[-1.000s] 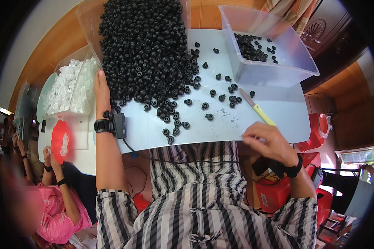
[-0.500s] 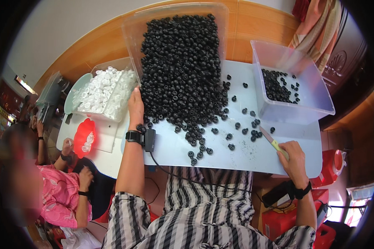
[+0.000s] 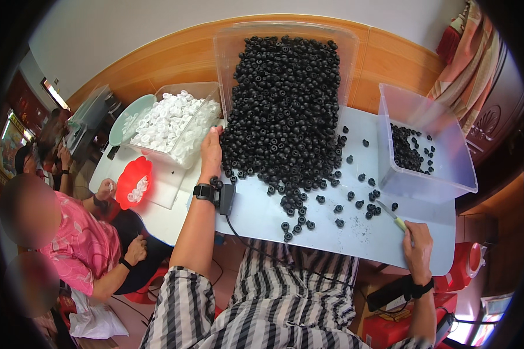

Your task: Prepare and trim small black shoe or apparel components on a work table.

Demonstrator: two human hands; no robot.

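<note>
**Sorting black rings — early stage, most of the pile untouched**

My left hand (image 3: 211, 152) rests flat at the left edge of the big heap of black rings (image 3: 285, 110), fingers stretched out and apart, touching the rings but gripping none. The heap spills from a tipped clear bin (image 3: 233, 46) onto the worktop (image 3: 256, 218).

My right hand (image 3: 418, 244) is closed around a slim tool with a yellow-green handle (image 3: 392, 214); its tip points at a scatter of loose rings (image 3: 355, 200) lying between the heap and me.

Progress, as I judge it: the clear tub (image 3: 448, 174) on my right holds only a thin layer of black rings (image 3: 410, 152) — a small share of the whole. The heap is by far the larger part, so most of the work is left.

Also noted — a tub of white pieces (image 3: 172, 125) beside my left hand, a red dish (image 3: 135, 181) near it, and a person in pink (image 3: 78, 244) seated on my left.
</note>
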